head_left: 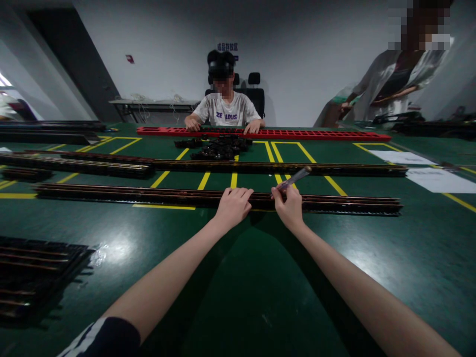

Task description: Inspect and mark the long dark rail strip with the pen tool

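A long black strip (345,204) with copper-coloured lines along it lies crosswise on the green table in front of me. My left hand (233,206) rests over its middle, fingers curled onto the strip. Just to the right, my right hand (289,204) pinches a slim pen-like tool with a translucent handle (296,177). The tool's handle slants up and to the right. Its lower end points down at the strip and is hidden by my fingers, so I cannot tell whether it touches.
Behind lies another long black strip (357,170), beside a pile of small black parts (221,148). Across the table a person (226,106) has both hands at a red slotted rail (320,134). More black strips (33,267) lie front left; paper sheets (442,179) lie right. Another person (394,79) stands back right.
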Tool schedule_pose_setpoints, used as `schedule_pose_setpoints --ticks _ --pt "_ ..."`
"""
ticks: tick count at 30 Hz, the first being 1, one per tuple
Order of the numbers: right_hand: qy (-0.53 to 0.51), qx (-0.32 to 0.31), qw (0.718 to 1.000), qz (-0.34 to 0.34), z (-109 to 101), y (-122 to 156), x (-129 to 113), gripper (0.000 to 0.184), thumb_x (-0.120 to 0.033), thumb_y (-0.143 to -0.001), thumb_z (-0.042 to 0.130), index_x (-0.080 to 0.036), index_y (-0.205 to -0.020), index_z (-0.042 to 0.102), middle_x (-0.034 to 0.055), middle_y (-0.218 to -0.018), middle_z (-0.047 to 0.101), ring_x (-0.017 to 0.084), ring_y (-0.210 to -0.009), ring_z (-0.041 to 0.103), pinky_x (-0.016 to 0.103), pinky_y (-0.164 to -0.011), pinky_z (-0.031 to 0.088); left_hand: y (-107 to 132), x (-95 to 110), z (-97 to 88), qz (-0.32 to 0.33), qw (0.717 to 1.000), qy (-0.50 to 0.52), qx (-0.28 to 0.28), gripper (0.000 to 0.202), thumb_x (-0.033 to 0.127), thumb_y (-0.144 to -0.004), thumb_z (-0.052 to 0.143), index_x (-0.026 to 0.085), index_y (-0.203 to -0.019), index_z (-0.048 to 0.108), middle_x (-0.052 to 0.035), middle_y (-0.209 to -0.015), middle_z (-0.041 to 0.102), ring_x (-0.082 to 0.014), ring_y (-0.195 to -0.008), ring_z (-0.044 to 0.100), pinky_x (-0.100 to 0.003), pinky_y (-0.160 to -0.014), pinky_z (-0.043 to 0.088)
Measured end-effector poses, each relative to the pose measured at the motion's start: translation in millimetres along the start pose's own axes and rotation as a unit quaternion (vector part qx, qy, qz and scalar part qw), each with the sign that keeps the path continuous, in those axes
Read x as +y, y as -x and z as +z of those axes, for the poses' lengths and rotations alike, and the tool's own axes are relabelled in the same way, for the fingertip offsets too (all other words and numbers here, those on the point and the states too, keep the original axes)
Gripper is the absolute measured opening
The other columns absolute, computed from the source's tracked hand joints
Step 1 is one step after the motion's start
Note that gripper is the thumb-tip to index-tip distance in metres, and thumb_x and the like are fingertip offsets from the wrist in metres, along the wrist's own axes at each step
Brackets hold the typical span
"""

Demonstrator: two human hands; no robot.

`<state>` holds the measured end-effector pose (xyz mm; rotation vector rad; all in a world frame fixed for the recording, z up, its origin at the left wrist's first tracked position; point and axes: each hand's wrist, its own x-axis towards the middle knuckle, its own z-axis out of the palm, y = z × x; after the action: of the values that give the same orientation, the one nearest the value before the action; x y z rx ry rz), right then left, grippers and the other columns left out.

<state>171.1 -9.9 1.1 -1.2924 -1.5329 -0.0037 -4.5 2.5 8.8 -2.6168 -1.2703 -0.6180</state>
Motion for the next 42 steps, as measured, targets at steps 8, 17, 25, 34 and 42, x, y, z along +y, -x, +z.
schedule_pose_setpoints --ticks 8,17,25,34,42 --pt "-0.006 -0.005 1.000 -0.005 0.0 0.5 -0.1 0.019 -0.038 -0.086 0.048 -0.023 -0.075 0.048 0.0023 -0.061 0.062 0.023 -0.060 0.056 0.041 -0.069 0.041 0.2 -0.6 0.9 0.001 1.000 -0.001 0.001 0.035 0.018 -0.089 0.039 0.014 -0.119 0.056 -0.0096 -0.118 0.064 -0.0214 -0.107 0.058 -0.039 -0.093 0.041" --pt "-0.015 -0.012 1.000 0.002 0.0 0.1 -0.1 0.017 -0.037 -0.085 0.049 -0.023 -0.074 0.049 0.0025 -0.061 0.062 0.023 -0.060 0.056 0.041 -0.070 0.042 -0.6 0.0 -0.4 -0.002 1.000 -0.004 -0.004 0.034 0.018 -0.089 0.039 0.014 -0.119 0.055 -0.0093 -0.118 0.064 -0.0210 -0.107 0.058 -0.039 -0.094 0.041" --pt "-0.012 -0.009 1.000 0.012 1.6 0.2 2.5 0.018 -0.037 -0.084 0.048 -0.023 -0.074 0.049 0.0035 -0.062 0.061 0.024 -0.063 0.057 0.040 -0.070 0.042 0.4 -2.2 3.6 0.006 1.000 -0.010 0.010 0.034 0.018 -0.089 0.039 0.014 -0.119 0.056 -0.0086 -0.117 0.065 -0.0216 -0.106 0.058 -0.039 -0.092 0.041" --pt "-0.023 -0.011 1.000 0.015 1.3 0.1 1.2 0.017 -0.036 -0.084 0.048 -0.023 -0.073 0.049 0.0029 -0.061 0.061 0.023 -0.059 0.056 0.040 -0.070 0.042 0.7 -1.8 3.9 0.000 1.000 0.003 0.012 0.034 0.019 -0.090 0.038 0.015 -0.118 0.057 -0.0083 -0.117 0.065 -0.0210 -0.107 0.059 -0.040 -0.094 0.042" --pt "-0.053 -0.010 0.998 0.044 -1.5 -0.5 -1.3 0.018 -0.038 -0.083 0.050 -0.023 -0.072 0.050 0.0024 -0.060 0.061 0.023 -0.060 0.058 0.041 -0.069 0.044 -0.2 -0.2 2.0 -0.012 1.000 0.011 0.004 0.034 0.019 -0.090 0.038 0.015 -0.118 0.057 -0.0079 -0.117 0.065 -0.0209 -0.107 0.059 -0.040 -0.094 0.042"
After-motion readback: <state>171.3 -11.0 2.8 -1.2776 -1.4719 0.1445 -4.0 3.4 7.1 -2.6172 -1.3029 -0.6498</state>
